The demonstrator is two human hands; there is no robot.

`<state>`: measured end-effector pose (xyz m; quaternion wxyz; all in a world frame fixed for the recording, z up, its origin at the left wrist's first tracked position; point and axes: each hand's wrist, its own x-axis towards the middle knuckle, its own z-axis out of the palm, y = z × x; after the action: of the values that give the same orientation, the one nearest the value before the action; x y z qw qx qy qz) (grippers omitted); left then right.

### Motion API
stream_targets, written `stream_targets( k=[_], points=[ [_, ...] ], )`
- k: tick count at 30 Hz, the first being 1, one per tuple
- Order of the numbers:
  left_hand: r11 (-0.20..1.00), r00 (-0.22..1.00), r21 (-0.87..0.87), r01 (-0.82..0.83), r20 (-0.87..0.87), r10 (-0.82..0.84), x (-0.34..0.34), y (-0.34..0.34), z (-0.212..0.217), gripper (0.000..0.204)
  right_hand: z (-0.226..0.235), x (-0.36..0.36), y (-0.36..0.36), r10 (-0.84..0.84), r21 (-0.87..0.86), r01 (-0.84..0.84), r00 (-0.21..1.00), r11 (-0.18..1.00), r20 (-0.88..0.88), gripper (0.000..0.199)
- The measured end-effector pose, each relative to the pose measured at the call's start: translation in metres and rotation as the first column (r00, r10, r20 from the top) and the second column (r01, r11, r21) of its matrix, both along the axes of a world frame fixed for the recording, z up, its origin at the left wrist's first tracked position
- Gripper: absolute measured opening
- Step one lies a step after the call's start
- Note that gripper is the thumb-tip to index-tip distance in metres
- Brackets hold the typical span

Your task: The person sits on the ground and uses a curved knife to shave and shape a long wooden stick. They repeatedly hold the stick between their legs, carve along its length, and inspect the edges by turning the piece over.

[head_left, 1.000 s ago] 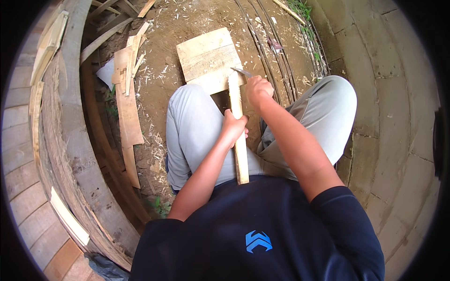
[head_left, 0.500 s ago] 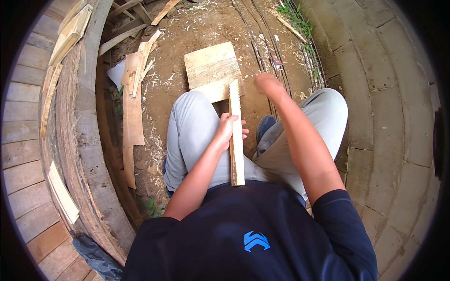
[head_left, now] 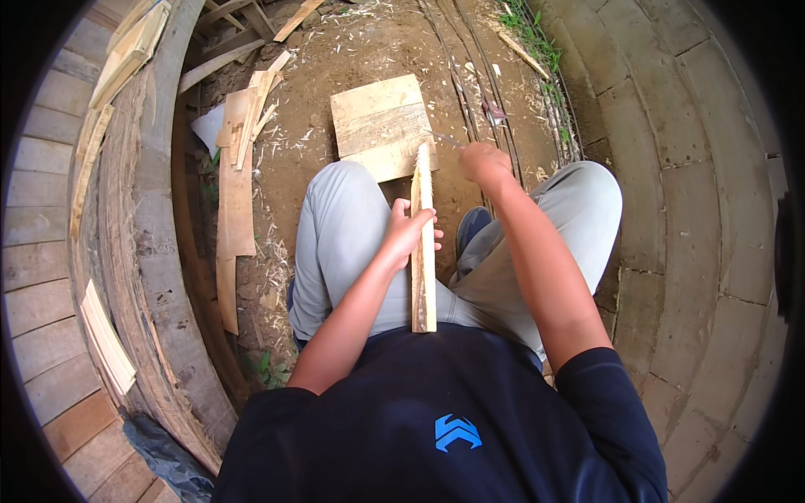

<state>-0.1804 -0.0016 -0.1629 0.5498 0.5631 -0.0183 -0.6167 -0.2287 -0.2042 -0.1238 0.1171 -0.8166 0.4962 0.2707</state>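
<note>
My left hand point(head_left: 408, 230) is wrapped round a long pale strip of wood point(head_left: 424, 268), whose near end rests against my shirt. Splintered cuts and curled slivers roughen the strip's far end, which lies over the near edge of a wooden block point(head_left: 381, 121) on the ground. To the right of that end, my right hand point(head_left: 484, 162) is closed on a knife point(head_left: 446, 138). Its thin, narrow blade points left toward the block and seems apart from the strip; the handle is hidden in my fist.
Thin boards and offcuts point(head_left: 237, 176) lie on the dirt at left, among scattered shavings. A heavy timber beam point(head_left: 168, 210) runs along the left side, carrying thin slats point(head_left: 107, 339). Dark rods point(head_left: 470, 75) stretch across the ground beyond my right hand. A block wall point(head_left: 696, 210) stands at right.
My right hand has moved slightly nearer to me with the knife. The strip's far end has tilted a little right, and my left thumb now lies across the strip.
</note>
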Motion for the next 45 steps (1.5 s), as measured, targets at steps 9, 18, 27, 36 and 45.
stream_targets(
  k=[9, 18, 27, 36, 45],
  points=[
    [0.999, 0.999, 0.041, 0.018, 0.027, -0.019, -0.003, -0.001, -0.007, 0.040, -0.046, 0.001, 0.013, -0.081, 0.244, 0.060, 0.994, 0.968, 0.078, 0.034],
    [0.993, 0.994, 0.052, 0.103, 0.031, -0.105, -0.004, -0.002, -0.011, 0.031, -0.076, -0.001, 0.020, 0.019, 0.262, -0.043, 0.995, 0.964, 0.094, 0.034],
    [0.983, 0.988, 0.110, 0.144, 0.046, -0.150, -0.003, -0.003, -0.012, 0.030, -0.050, 0.008, 0.041, -0.140, 0.215, 0.124, 0.988, 0.969, 0.064, 0.033],
    [0.988, 0.992, 0.109, 0.113, 0.037, -0.118, -0.004, -0.005, -0.011, 0.029, -0.047, 0.012, 0.030, -0.213, 0.304, 0.200, 0.977, 0.931, 0.009, 0.034],
    [0.987, 0.988, 0.112, 0.115, 0.093, -0.125, -0.004, -0.006, -0.015, 0.028, -0.053, 0.017, 0.030, -0.250, 0.210, 0.246, 0.968, 0.946, -0.011, 0.033]
  ],
)
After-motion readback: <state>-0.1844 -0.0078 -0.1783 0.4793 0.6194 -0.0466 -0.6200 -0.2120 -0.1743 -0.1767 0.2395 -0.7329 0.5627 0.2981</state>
